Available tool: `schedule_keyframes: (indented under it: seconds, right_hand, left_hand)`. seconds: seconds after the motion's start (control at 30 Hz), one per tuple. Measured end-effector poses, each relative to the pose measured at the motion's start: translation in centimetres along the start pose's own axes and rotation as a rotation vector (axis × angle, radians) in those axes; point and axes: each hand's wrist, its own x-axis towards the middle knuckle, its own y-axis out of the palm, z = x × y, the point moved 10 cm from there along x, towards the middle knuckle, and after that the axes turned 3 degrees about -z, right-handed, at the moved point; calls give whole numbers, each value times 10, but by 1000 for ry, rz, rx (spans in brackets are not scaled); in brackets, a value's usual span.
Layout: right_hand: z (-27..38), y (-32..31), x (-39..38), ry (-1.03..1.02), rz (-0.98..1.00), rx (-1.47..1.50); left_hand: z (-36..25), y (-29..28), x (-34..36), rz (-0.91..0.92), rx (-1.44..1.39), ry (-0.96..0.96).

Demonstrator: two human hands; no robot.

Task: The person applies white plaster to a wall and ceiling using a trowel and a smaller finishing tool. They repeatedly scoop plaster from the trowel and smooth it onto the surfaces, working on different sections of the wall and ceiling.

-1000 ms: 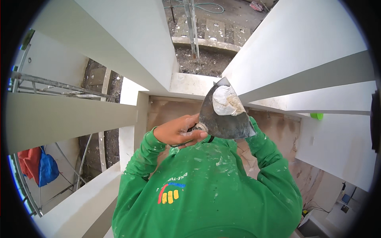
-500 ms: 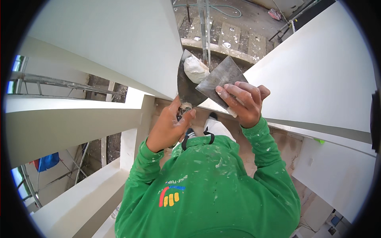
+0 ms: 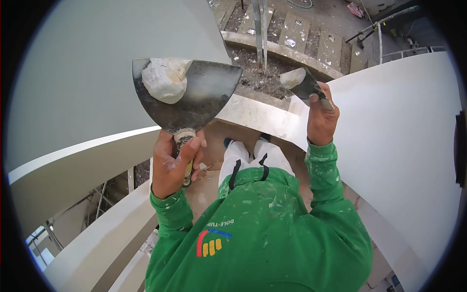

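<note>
My left hand is wrapped round the handle of a wide putty knife, its dark metal blade fanning out away from me. A thick lump of white putty sits on the left half of that blade. In my right hand is a smaller flat metal scraper blade, pinched between thumb and fingers. A dab of white putty covers its far left corner. The two tools are apart. The right hand is close to the white wall at the right.
A smooth pale wall rises at the left and a white curved wall at the right. Between them lies a ledge. Metal poles stand beyond it, above spattered planks. Scaffold tubes show at the far right.
My hands have drawn apart: the wide putty knife went left and turned face up, the scraper went right. The scraper now shows putty on its corner. My view has shifted.
</note>
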Motion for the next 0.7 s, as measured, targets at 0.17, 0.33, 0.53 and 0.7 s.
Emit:
schedule_keyframes:
  seconds: [0.17, 0.33, 0.53, 0.7]
  right_hand:
    - [-89, -18, 11, 538, -211, 620]
    - [-138, -19, 14, 587, -222, 681]
    - [-238, -42, 23, 693, -245, 596]
    - [-375, -14, 49, 764, -135, 487]
  left_hand:
    - [76, -19, 37, 171, -84, -170]
    - [144, -23, 45, 526, 163, -200]
    - [194, -7, 30, 657, 162, -350]
    - [201, -25, 84, 499, -14, -298]
